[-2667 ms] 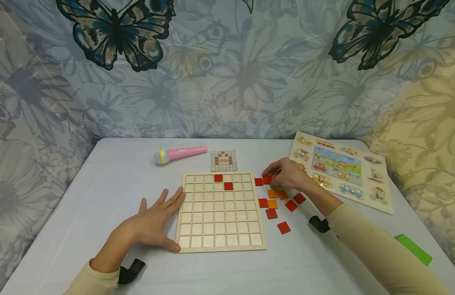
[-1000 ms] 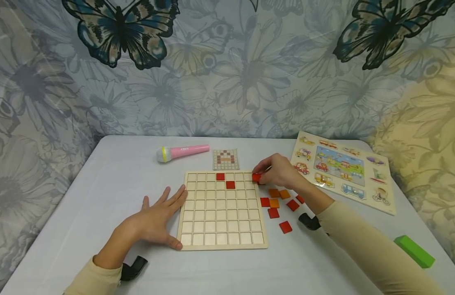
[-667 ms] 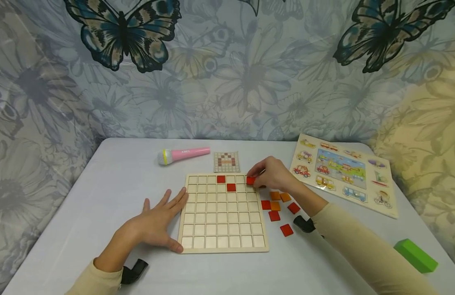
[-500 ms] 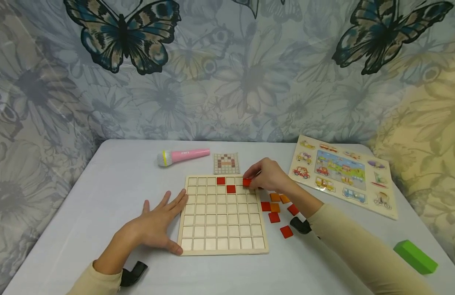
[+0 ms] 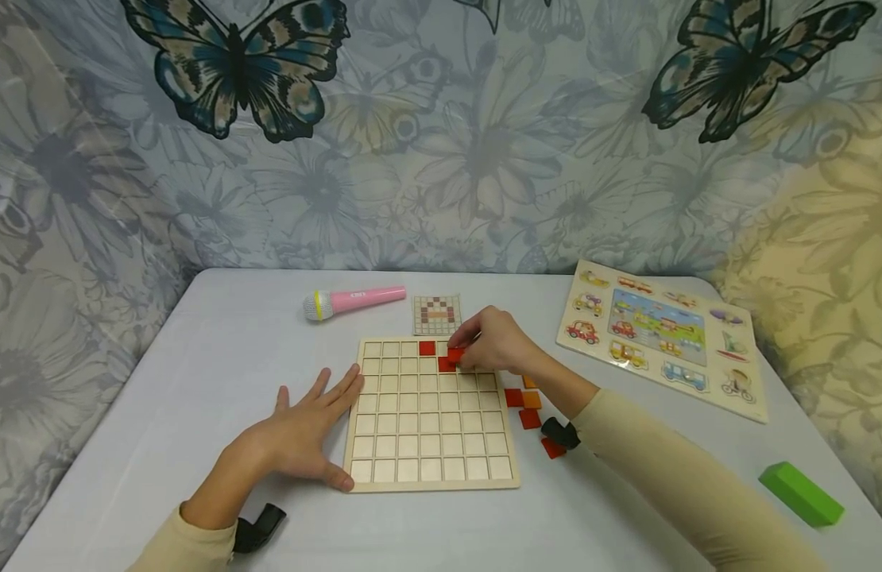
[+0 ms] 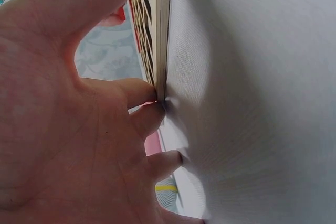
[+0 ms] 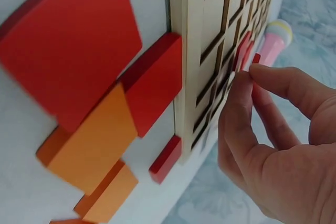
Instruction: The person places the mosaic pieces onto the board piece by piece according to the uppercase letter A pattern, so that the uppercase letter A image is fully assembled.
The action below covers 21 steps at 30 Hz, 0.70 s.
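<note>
A pale wooden grid board (image 5: 428, 447) lies flat on the white table. Two red square tiles sit in its upper cells: one red tile (image 5: 427, 348) in the top row, another (image 5: 445, 365) a row lower. My right hand (image 5: 500, 343) pinches a further red tile (image 5: 455, 354) between thumb and fingers, over the board beside the lower tile. In the right wrist view only a sliver of the pinched tile (image 7: 256, 58) shows. My left hand (image 5: 298, 433) rests with fingers spread against the board's left edge; in the left wrist view its fingertips (image 6: 144, 92) touch the rim.
Loose red tiles (image 5: 530, 419) and orange tiles (image 5: 531, 400) lie right of the board, partly hidden by my right arm. Behind the board are a small pattern card (image 5: 437, 315) and a pink toy microphone (image 5: 358, 299). A picture puzzle (image 5: 663, 338) and green block (image 5: 802, 493) lie farther right.
My right hand picked up a red tile from right of the board and carried it left over the upper rows. My left hand stays at the board's left edge.
</note>
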Tool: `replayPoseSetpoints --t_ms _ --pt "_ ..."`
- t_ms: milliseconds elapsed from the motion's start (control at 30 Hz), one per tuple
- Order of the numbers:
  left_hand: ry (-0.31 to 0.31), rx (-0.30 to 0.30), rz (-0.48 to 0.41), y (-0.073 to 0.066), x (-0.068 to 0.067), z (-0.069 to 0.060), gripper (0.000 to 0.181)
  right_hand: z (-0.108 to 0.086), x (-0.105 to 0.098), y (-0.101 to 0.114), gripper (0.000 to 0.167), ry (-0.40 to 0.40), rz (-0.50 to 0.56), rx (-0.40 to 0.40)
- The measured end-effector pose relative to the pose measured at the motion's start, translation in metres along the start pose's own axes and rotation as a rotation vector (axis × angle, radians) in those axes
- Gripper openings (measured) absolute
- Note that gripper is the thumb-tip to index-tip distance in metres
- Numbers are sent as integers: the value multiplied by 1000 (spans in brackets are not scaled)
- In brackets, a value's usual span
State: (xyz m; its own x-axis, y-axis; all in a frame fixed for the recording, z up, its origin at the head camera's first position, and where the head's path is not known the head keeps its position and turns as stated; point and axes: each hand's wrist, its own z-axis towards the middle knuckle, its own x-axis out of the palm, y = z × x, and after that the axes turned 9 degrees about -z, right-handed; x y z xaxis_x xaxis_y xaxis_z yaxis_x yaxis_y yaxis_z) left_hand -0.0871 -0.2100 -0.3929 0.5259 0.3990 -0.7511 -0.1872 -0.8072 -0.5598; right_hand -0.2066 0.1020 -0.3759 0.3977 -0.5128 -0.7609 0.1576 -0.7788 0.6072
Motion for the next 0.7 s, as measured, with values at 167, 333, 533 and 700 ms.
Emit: replayPoseSetpoints --t_ms 167,333,533,700 --pt "-7 -3 4 0 0 0 144 2 4 5 30 11 8 -15" --pt "-10 -5 5 0 0 0 144 3 7 10 30 20 15 -21" --pt "-7 0 -2 0 1 0 144 7 12 17 26 31 -12 -15" --pt "-5 -1 5 0 0 0 143 13 16 24 27 54 -20 -12"
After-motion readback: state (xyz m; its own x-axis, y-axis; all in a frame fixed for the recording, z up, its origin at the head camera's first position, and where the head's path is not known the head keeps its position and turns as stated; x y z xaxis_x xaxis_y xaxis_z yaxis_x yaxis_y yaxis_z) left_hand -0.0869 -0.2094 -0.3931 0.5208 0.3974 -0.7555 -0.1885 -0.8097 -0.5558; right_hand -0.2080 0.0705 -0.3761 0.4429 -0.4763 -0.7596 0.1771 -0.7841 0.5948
